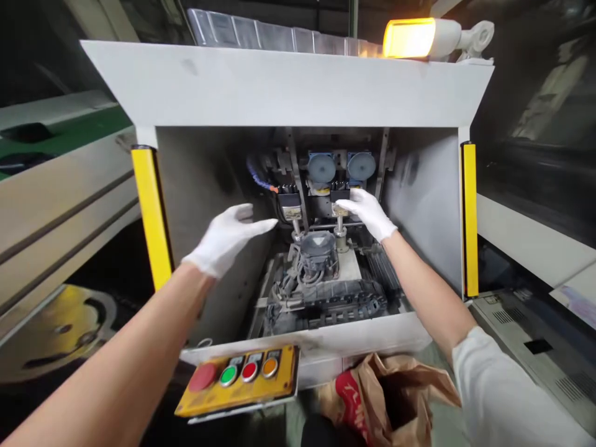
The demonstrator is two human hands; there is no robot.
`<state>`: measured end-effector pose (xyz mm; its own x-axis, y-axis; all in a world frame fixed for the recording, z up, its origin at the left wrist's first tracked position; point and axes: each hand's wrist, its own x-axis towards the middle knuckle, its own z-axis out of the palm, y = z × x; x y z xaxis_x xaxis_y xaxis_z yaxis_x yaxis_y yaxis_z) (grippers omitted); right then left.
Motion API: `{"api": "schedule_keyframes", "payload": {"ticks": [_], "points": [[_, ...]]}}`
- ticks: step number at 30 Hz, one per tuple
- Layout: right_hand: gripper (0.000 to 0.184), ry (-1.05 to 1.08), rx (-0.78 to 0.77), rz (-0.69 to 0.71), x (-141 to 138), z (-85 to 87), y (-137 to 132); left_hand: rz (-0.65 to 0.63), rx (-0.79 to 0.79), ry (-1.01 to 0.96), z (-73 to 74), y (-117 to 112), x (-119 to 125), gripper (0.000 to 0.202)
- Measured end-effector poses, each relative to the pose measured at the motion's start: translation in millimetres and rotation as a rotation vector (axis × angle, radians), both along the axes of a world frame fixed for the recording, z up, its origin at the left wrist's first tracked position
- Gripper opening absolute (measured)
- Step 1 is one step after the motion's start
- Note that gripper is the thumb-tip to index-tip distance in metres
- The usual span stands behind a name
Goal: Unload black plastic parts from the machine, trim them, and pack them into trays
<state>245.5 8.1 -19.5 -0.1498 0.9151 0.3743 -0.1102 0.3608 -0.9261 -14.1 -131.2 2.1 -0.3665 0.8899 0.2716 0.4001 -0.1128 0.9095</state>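
My left hand (233, 237), in a white glove, hovers inside the left part of the machine opening with thumb and fingers apart, holding nothing. To its right is the left fixture (292, 211), a dark block on a metal post. My right hand (367, 214), also white-gloved, reaches to the right fixture (340, 196); its fingers are stretched out and overlap the block's edge, and I cannot tell whether they touch it. Two round blue-grey discs (321, 167) (361, 166) sit above the fixtures. A dark motor-like unit (318, 251) stands below, between the posts.
Yellow bars (151, 217) (470, 217) flank the white machine frame (298, 87). An orange lamp (410, 38) glows on top. In front are a yellow button panel (239, 380) and an open brown paper bag (391, 397). A cable chain (344, 295) lies inside.
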Motion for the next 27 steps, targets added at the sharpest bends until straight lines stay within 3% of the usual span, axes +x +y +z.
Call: {"api": "schedule_keyframes", "payload": {"ticks": [3, 5, 7, 10, 13, 17, 21, 24, 27], "points": [[0.043, 0.062, -0.082, 0.239, -19, 9.3, 35, -0.306, 0.014, -0.272, -2.5, 90, 14, 0.065], [0.039, 0.094, -0.121, 0.366, -24, 10.2, 43, -0.479, 0.006, -0.377, -8.6, 125, 16, 0.055], [0.034, 0.102, -0.113, 0.439, -28, 7.9, 44, -0.582, -0.011, -0.399, -15.0, 140, 14, 0.047], [0.026, 0.162, -0.068, 0.355, -34, 2.9, 42, -0.618, 0.069, -0.399, -21.0, 144, 13, 0.028], [0.023, 0.227, -0.037, 0.214, -39, 2.2, 39, -0.554, 0.198, -0.437, -22.1, 142, 15, 0.018], [0.025, 0.102, -0.067, 0.289, -38, 8.2, 38, -0.564, 0.094, -0.394, -18.4, 139, 18, 0.021], [0.025, 0.165, -0.07, 0.199, -37, 8.8, 37, -0.499, 0.137, -0.465, -12.4, 136, 18, 0.023], [0.026, 0.082, -0.06, 0.258, -34, 10.4, 39, -0.537, 0.087, -0.426, -8.1, 135, 18, 0.024], [0.021, 0.067, -0.032, 0.258, -32, 23.6, 42, -0.566, 0.046, -0.402, -10.8, 134, 19, 0.027]]}}
